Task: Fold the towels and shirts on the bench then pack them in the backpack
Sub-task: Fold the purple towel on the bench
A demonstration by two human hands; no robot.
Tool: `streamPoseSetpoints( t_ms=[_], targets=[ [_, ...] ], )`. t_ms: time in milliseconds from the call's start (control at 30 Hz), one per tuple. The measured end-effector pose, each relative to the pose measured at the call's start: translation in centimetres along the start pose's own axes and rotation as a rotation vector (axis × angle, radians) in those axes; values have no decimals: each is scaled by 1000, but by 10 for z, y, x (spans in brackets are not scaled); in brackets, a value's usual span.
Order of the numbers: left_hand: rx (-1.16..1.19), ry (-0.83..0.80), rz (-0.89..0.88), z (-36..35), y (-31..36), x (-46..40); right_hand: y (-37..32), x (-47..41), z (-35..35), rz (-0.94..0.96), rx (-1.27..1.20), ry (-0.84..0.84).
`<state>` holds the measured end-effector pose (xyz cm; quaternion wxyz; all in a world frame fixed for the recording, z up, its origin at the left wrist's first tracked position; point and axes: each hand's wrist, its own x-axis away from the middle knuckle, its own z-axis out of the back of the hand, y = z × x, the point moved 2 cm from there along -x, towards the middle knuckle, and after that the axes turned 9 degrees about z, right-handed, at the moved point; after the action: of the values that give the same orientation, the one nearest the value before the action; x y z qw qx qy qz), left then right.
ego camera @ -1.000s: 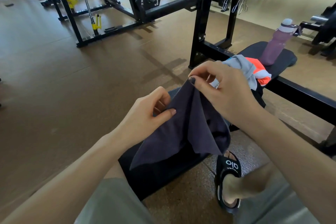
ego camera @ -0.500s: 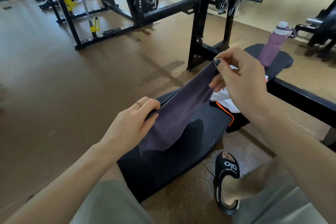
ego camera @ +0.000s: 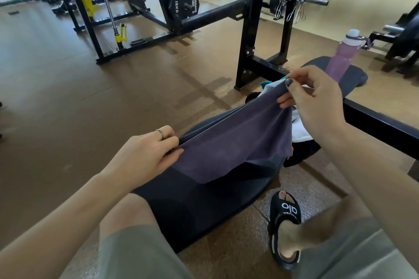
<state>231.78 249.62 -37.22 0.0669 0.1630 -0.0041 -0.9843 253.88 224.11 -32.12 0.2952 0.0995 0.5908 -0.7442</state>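
Now stretched wide across the centre of the frame, no longer bunched between close hands as a second ago: purple towel (ego camera: 229, 142), pinched at one corner by the left hand (ego camera: 145, 154) at centre left and at the other by the right hand (ego camera: 317, 97) at centre right, hanging over the bench (ego camera: 204, 206). Probably readied for a first fold. Beyond, at centre right: remaining clothes (ego camera: 297, 129), unfolded, and a pink bottle (ego camera: 343, 56); no backpack seen.

Bare bench pad (ego camera: 204, 206) lies open under the towel (ego camera: 231, 147); clothes pile (ego camera: 299, 129) and bottle (ego camera: 342, 56) crowd its far end.
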Motion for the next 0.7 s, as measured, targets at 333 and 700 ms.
streamPoseSetpoints(
  t_ms=[333, 700],
  targets=[
    [-38, 47, -79, 20, -8, -8, 9, -1, 3, -28, 33, 10],
    [672, 126, 382, 41, -7, -18, 13, -3, 12, -134, -40, 11]
  ],
)
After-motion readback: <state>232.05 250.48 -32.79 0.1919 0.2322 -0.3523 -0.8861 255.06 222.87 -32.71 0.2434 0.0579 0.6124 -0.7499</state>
